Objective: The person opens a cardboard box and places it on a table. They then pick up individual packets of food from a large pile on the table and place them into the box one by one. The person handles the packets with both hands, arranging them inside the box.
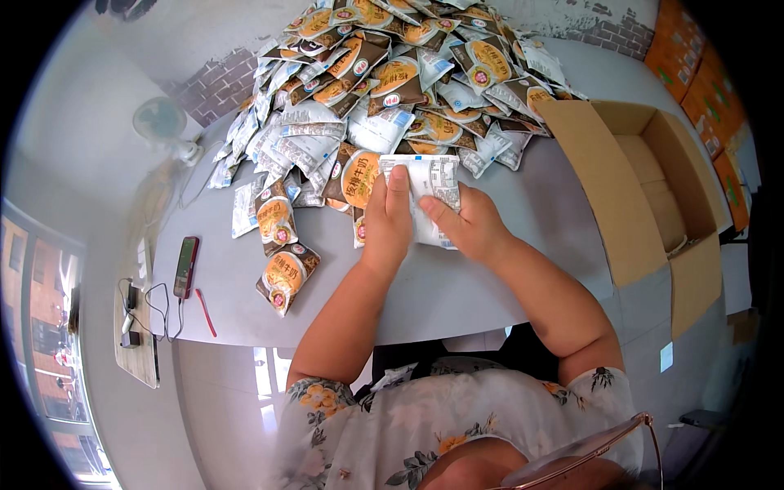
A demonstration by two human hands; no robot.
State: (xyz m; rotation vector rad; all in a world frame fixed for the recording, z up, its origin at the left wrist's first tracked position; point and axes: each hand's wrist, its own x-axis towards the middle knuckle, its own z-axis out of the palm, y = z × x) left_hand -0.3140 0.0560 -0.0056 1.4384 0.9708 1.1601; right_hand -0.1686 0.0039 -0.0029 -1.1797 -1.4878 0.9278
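My left hand [389,220] grips the left side of a pouch [425,229], its thumb on the white printed back facing up. My right hand [474,226] holds the same pouch from the right, thumb pressed on its face. Behind them rises a large heap of brown-and-orange pouches [392,73], many showing white backs. Two loose pouches lie left of my hands, one upper [274,212] and one lower [286,278], on the grey tabletop [453,310].
An open cardboard box [588,163] stands at the table's right, orange cartons [678,57] stacked beyond it. At the left are a phone [186,266] with cables, a red strip [206,314], a fan [159,122] and a window [41,327].
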